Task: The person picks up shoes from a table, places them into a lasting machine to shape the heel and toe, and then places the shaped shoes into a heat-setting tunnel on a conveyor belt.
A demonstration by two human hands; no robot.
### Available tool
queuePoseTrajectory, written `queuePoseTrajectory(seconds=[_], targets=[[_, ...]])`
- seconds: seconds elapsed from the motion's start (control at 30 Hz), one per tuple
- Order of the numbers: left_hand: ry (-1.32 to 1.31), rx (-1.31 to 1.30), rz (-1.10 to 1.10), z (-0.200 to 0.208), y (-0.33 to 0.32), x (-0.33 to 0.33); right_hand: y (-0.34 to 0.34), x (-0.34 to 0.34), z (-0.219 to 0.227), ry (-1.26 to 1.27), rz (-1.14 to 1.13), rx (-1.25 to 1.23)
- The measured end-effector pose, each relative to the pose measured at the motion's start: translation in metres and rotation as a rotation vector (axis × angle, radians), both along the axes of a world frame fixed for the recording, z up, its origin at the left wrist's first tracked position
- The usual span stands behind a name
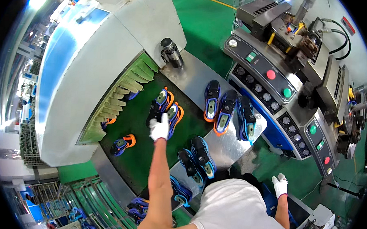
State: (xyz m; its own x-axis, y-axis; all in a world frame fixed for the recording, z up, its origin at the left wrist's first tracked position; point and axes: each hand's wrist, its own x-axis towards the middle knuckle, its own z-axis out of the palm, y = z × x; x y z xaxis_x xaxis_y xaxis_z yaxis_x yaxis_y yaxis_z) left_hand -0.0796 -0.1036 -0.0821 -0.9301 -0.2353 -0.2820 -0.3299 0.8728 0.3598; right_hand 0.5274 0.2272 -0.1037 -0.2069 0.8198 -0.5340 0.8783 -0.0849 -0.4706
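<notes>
head view, shoes [177, 116] on belt [137, 164], green flaps [129, 84] half-hiding some, flask [173, 55] nearby

A white sleeveless top [238, 208]; left of it the left hand [159, 129], right of it the right hand [279, 186], both white-gloved with reddish cuff edges [283, 195].

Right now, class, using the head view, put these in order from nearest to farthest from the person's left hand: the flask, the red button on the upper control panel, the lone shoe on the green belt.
From the left hand:
1. Lone shoe, to its left on the belt.
2. Flask, ahead, beyond the belt.
3. Red button, ahead and right.
</notes>
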Motion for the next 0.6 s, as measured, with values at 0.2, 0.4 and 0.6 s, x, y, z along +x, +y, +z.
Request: queuePoseTrajectory(seconds=[0.2,0.4,0.6], targets=[[0.463,0.176,0.005,-0.078,0.006,0.013,0.000,-0.078,0.069,-0.252,0.228,0.014],[0.502,0.365,-0.214,-0.016,-0.030,0.032,-0.019,-0.231,0.119,0.212,0.555,0.019],[0.609,0.520,-0.807,0.140,0.055,0.116,-0.091,-0.370,0.183,0.608,1.176,0.273]])
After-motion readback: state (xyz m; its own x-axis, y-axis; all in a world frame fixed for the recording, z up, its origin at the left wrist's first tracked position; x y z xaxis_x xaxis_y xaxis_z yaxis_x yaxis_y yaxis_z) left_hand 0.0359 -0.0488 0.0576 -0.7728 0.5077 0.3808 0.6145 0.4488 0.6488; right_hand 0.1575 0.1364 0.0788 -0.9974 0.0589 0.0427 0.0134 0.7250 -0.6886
